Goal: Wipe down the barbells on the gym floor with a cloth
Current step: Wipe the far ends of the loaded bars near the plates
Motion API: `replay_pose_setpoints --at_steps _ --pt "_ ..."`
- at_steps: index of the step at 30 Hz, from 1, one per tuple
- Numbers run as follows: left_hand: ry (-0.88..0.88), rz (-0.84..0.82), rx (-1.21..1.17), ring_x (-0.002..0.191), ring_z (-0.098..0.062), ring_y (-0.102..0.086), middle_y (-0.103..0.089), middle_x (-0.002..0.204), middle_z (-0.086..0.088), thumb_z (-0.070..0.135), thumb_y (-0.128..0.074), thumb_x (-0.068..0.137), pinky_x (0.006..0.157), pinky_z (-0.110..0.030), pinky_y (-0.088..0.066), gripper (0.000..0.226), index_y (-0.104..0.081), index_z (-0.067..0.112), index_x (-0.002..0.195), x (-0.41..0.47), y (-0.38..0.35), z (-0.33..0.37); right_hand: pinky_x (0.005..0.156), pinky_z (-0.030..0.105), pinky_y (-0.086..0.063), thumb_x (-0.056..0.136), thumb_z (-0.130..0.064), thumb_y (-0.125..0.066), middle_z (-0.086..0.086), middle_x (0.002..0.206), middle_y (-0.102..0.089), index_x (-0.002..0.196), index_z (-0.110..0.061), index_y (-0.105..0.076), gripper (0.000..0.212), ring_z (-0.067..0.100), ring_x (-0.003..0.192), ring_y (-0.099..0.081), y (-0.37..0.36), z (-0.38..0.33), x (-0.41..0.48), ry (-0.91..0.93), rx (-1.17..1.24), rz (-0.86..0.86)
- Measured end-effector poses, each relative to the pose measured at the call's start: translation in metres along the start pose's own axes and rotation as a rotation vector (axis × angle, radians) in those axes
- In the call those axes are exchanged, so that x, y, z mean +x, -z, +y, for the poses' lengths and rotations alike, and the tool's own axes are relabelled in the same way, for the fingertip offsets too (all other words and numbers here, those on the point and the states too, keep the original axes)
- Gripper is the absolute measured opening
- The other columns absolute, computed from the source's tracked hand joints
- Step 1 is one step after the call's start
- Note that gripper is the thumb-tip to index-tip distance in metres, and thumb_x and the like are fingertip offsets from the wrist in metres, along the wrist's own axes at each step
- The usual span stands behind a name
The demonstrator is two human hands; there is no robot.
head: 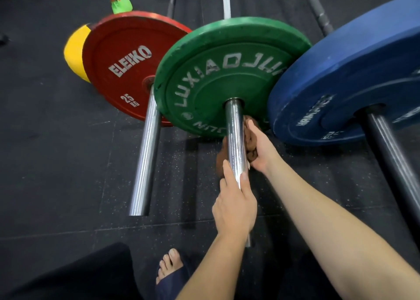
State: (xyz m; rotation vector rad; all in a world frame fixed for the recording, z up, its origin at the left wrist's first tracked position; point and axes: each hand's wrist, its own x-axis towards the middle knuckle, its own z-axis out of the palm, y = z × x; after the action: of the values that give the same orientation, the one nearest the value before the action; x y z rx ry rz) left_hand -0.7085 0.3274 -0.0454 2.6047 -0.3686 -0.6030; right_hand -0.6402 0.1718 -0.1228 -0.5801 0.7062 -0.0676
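Note:
Three barbells lie side by side on the black gym floor. The middle one carries a green plate (227,72), and its chrome sleeve (234,131) points toward me. My left hand (235,204) grips the near end of that sleeve, thumb and fingers curled round it. My right hand (261,149) holds a brown cloth (250,140) wrapped against the sleeve's right side and underside, just in front of the green plate. Part of the cloth (220,161) shows left of the sleeve.
The left barbell has a red plate (122,65), a yellow plate (76,52) behind it and a bare chrome sleeve (145,158). A blue plate (345,79) with a dark sleeve (395,161) lies right. My foot (170,265) is below. A green and white object (119,1) sits far left.

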Motion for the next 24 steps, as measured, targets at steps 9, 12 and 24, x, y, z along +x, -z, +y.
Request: replay_pose_setpoints --at_steps 9,12,24 --pt "0.008 0.002 0.003 0.118 -0.024 -0.06 -0.052 0.143 0.006 0.056 -0.015 0.106 0.099 -0.044 -0.044 0.062 0.003 0.037 0.163 0.0 0.002 -0.002 0.109 0.05 -0.048 0.101 -0.055 -0.052 0.018 0.127 -0.07 0.133 -0.016 -0.067 0.053 0.034 0.12 -0.066 0.016 0.02 -0.018 -0.097 -0.011 -0.017" --pt "0.009 -0.005 0.002 0.121 -0.025 -0.059 -0.049 0.146 0.006 0.056 -0.014 0.107 0.101 -0.044 -0.043 0.062 0.004 0.037 0.163 0.001 0.002 -0.002 0.105 0.047 -0.05 0.099 -0.055 -0.056 0.015 0.12 -0.073 0.127 -0.016 -0.07 0.051 0.032 0.115 -0.069 0.014 0.016 -0.026 -0.104 -0.064 0.01" --pt "0.028 -0.002 -0.031 0.126 -0.026 -0.057 -0.051 0.149 0.007 0.056 -0.016 0.107 0.105 -0.046 -0.042 0.059 -0.001 0.041 0.162 0.003 0.001 -0.003 0.099 0.042 -0.054 0.1 -0.052 -0.057 0.011 0.119 -0.074 0.126 -0.018 -0.071 0.045 0.027 0.112 -0.071 0.011 0.01 -0.03 -0.086 -0.095 0.035"
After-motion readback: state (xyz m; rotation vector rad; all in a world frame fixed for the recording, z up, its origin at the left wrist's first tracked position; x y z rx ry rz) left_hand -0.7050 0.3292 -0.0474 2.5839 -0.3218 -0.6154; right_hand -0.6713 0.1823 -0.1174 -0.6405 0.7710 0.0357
